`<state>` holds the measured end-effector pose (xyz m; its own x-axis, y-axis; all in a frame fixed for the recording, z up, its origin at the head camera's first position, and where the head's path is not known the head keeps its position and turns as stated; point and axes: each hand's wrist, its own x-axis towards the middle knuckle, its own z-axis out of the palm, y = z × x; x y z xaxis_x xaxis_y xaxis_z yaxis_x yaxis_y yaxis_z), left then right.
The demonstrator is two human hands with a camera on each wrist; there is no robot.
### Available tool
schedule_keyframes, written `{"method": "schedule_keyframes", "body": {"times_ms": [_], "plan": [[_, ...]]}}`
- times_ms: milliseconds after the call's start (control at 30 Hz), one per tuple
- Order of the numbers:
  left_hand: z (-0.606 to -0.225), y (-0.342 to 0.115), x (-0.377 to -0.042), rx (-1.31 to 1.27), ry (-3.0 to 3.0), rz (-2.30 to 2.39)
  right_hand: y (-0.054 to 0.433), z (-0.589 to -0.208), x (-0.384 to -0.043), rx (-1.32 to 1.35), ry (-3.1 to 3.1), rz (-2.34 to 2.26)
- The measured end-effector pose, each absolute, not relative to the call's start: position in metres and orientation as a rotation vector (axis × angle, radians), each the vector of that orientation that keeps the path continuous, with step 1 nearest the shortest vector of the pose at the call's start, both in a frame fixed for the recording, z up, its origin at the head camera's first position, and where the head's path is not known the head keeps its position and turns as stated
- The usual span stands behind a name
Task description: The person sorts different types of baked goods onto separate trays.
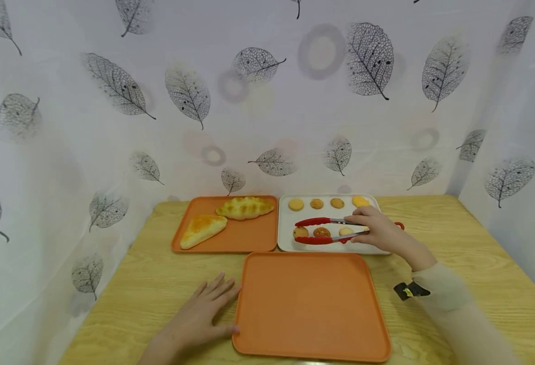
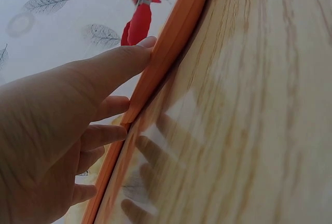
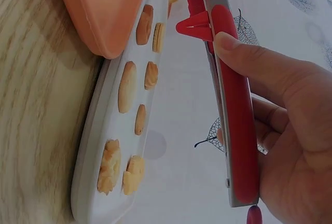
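My right hand (image 1: 373, 229) grips a pair of red-and-steel tongs (image 3: 236, 99), thumb on one red handle and fingers around the other side. The red tong tips (image 1: 314, 241) are spread apart above the white tray (image 1: 285, 220), overlapping a round brown cookie (image 1: 301, 232) at its left end in the head view. Beside the front orange tray (image 1: 313, 304), my left hand (image 1: 199, 314) lies with fingers extended. Its thumb (image 2: 124, 58) rests against the orange rim, and the other fingertips are close to that edge.
At the back left, a second orange tray (image 1: 244, 241) carries a triangular pastry (image 1: 203, 232) and a long ridged bread (image 1: 245, 208). Several cookies stand in two rows on the white tray, including a pale round one (image 1: 296, 204). A leaf-patterned curtain (image 1: 267, 111) surrounds the wooden table (image 1: 135, 299).
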<state>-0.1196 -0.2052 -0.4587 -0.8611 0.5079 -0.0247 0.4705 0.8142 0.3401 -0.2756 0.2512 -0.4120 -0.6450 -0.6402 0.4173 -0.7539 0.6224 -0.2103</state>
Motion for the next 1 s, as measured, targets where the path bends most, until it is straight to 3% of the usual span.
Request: {"method": "schedule_keyframes", "body": {"times_ms": [500,1000], "plan": [[-0.461,-0.206,-0.118,0.742,2.867,0.501,0.243,-0.425,-0.295,1.075,-2.715,0.588],[-0.458,-0.206,-0.118,0.73,2.86,0.519,0.246,-0.42,-0.293,1.047,-2.75,0.591]]}}
